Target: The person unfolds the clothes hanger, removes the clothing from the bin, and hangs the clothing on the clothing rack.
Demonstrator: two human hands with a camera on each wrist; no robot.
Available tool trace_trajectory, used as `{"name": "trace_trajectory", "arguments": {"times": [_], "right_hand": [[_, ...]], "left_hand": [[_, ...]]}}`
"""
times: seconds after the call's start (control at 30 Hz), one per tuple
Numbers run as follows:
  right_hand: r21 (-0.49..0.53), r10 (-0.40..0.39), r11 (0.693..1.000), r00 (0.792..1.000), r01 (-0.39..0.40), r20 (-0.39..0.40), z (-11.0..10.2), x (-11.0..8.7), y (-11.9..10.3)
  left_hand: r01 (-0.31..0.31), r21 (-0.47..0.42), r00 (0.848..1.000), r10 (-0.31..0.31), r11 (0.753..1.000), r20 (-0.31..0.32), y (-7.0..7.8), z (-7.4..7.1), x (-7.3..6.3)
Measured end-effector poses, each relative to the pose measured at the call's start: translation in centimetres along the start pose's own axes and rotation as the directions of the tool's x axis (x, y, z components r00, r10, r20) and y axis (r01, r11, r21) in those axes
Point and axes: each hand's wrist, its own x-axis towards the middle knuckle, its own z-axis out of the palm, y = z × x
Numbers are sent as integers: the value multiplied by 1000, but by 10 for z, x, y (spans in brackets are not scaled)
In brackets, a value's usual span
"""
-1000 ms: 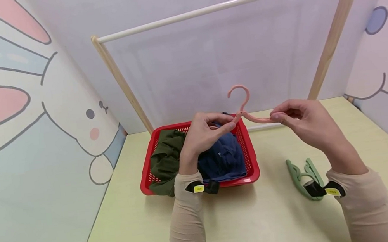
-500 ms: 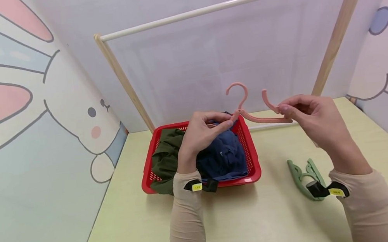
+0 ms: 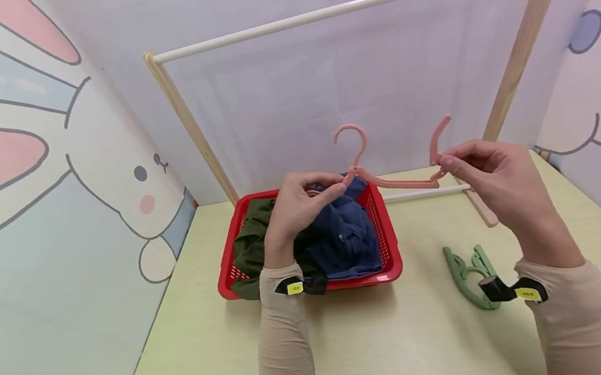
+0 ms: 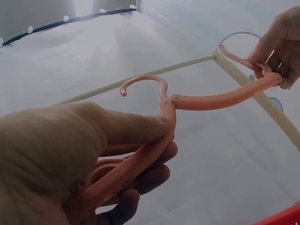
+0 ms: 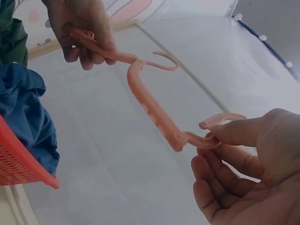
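Note:
A pink folding clothes hanger [image 3: 398, 185] is held up between both hands, over the right side of a red basket. My left hand [image 3: 298, 207] grips its left arm just beside the hook, thumb along the top and fingers underneath. In the left wrist view, that arm [image 4: 126, 173] runs folded back into the palm. My right hand [image 3: 501, 183] pinches the thin hinged end piece between thumb and forefinger. In the right wrist view, this end piece [image 5: 204, 140] stands out from the tip of the straightened right arm. The hook [image 3: 356, 137] points up.
The red basket [image 3: 395, 263] holds a dark green garment [image 3: 251, 240] and a navy blue one [image 3: 346, 243]. A folded green hanger [image 3: 464, 280] lies on the table near my right wrist. Behind stands a wooden rack with a white rail [image 3: 354, 6].
The end piece has swung outward from the hanger's right arm and now points up beside my right hand. My left hand has shifted slightly left with the hanger.

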Motion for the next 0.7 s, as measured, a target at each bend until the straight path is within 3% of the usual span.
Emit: {"name": "trace_trajectory", "arguments": {"times": [0.17, 0.27, 0.37, 0.47, 0.7], "right_hand": [[211, -34, 977, 999, 30, 15, -7, 0, 1], [381, -86, 922, 996, 69, 27, -9, 0, 2], [479, -135, 872, 990, 102, 34, -10, 1, 3], [493, -140, 864, 989, 101, 42, -12, 0, 3], [455, -34, 891, 997, -3, 72, -16, -3, 3]], "left_hand": [[-9, -11, 999, 9, 1000, -38, -1, -6, -3], [-14, -29, 998, 12, 999, -67, -1, -8, -4], [-18, -54, 996, 13, 998, -89, -1, -9, -5], [-22, -79, 995, 14, 997, -101, -1, -10, -5], [-26, -124, 993, 11, 992, -120, 1, -11, -6]]}}
